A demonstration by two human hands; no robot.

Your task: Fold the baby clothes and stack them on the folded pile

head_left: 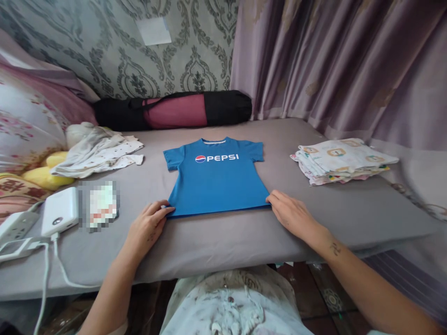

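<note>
A small blue T-shirt [216,184] with a white PEPSI print lies flat, front side up, its neck pointing away from me and its short sleeves spread. At the near left corner of its hem, my left hand [152,222] pinches the fabric between thumb and fingers. My right hand [285,208] grips the hem's near right corner in the same way. Between the two hands the hem runs nearly straight, close to the near edge of the grey-covered surface [223,242].
A stack of folded printed cloths [344,158] sits at the right. Crumpled light clothing [101,151] and yellow plush [52,174] lie at the left, nearer a white power bank [60,211] with cables. Along the back wall rests a black and maroon long bag [174,110].
</note>
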